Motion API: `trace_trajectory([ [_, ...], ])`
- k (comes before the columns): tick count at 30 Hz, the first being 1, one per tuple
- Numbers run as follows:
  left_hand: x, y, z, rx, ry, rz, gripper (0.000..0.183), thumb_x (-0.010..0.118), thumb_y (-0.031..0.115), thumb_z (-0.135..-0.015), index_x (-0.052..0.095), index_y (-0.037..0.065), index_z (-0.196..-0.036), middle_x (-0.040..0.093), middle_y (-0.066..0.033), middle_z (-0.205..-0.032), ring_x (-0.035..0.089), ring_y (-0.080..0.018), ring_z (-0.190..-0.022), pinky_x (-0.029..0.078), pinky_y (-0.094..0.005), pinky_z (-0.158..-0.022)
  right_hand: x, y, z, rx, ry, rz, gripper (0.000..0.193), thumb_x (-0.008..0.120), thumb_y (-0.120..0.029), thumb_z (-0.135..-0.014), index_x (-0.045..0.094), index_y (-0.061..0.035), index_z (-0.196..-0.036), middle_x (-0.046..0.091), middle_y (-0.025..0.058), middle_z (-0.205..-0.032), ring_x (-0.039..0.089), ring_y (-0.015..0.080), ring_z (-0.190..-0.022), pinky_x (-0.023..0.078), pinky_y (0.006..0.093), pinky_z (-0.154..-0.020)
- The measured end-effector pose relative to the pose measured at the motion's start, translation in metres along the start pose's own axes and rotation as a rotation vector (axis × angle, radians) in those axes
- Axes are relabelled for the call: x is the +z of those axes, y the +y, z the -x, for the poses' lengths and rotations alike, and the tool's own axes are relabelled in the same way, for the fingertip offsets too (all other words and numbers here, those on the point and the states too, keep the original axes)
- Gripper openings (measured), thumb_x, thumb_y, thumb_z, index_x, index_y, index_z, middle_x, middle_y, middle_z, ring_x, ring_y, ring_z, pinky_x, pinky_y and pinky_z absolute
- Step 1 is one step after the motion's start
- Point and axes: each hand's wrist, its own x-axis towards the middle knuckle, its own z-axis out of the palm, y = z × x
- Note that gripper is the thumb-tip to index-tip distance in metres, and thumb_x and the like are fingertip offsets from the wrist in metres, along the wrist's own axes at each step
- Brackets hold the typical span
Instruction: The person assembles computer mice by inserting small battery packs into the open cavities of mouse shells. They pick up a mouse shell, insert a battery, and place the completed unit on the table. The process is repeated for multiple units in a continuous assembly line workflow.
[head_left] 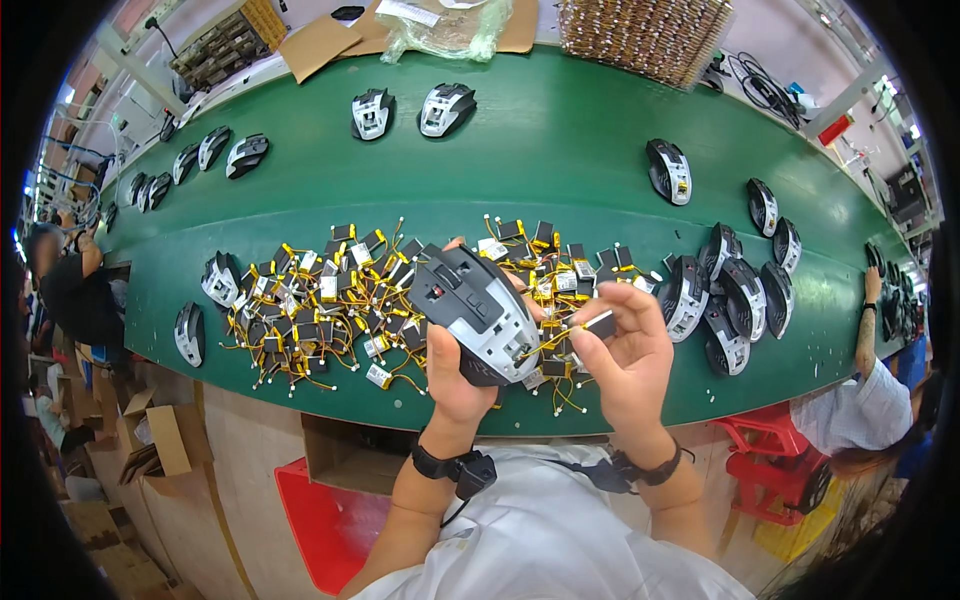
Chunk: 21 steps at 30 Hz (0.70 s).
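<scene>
My left hand (456, 388) is closed around a black and silver-grey computer mouse (478, 305), tilted over the green bench, its top facing up. Openings show in the mouse's light shell. Between the thumb and fingers of my right hand (636, 368) is a small black battery (600, 324) with a yellow end. Thin wires run from it toward the near end of the mouse; whether they are plugged in I cannot tell. Under and around both hands spreads a pile of similar batteries (308, 325) with wires and white connectors.
Several mice (742, 300) are grouped to the right, and two mice (446, 108) lie on the far part of the green bench (560, 190). A stacked tray block (645, 35) stands behind. Below are a red bin (325, 530) and red stool (770, 450). Co-workers sit at both sides.
</scene>
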Motion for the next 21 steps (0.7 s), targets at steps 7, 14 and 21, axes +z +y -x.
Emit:
trace_trajectory([
  [7, 0.002, -0.001, 0.001, -0.032, 0.069, 0.109, 0.079, 0.035, 0.065, -0.097, 0.026, 0.008, -0.150, 0.057, -0.0174, -0.117, 0.064, -0.0265, -0.095, 0.055, -0.0386, -0.081, 0.033, -0.009, -0.004, 0.248, 0.063, -0.661, 0.050, 0.067, 0.003, -0.087, 0.041, -0.0049, -0.129, 0.065, 0.0175, -0.111, 0.063, 0.0214, -0.105, 0.050, 0.0315, -0.090],
  [14, 0.004, 0.002, -0.002, -0.030, 0.070, 0.155, 0.078, 0.037, 0.064, -0.097, 0.027, 0.008, -0.150, 0.057, -0.0183, -0.116, 0.064, -0.0277, -0.095, 0.056, -0.0380, -0.080, 0.024, -0.008, 0.001, 0.405, 0.006, -0.791, 0.039, 0.069, 0.001, -0.087, 0.045, -0.0073, -0.116, 0.064, 0.0123, -0.109, 0.062, 0.0181, -0.101, 0.050, 0.0293, -0.090],
  [21, -0.004, 0.005, -0.003, -0.014, 0.048, 0.153, 0.077, 0.038, 0.064, -0.096, 0.027, 0.008, -0.149, 0.057, -0.0194, -0.114, 0.064, -0.0294, -0.093, 0.055, -0.0390, -0.077, 0.016, -0.003, 0.003, 0.313, -0.037, -0.712, 0.040, 0.072, -0.001, -0.086, 0.047, -0.0077, -0.115, 0.065, 0.0130, -0.106, 0.062, 0.0127, -0.085, 0.050, 0.0252, -0.077],
])
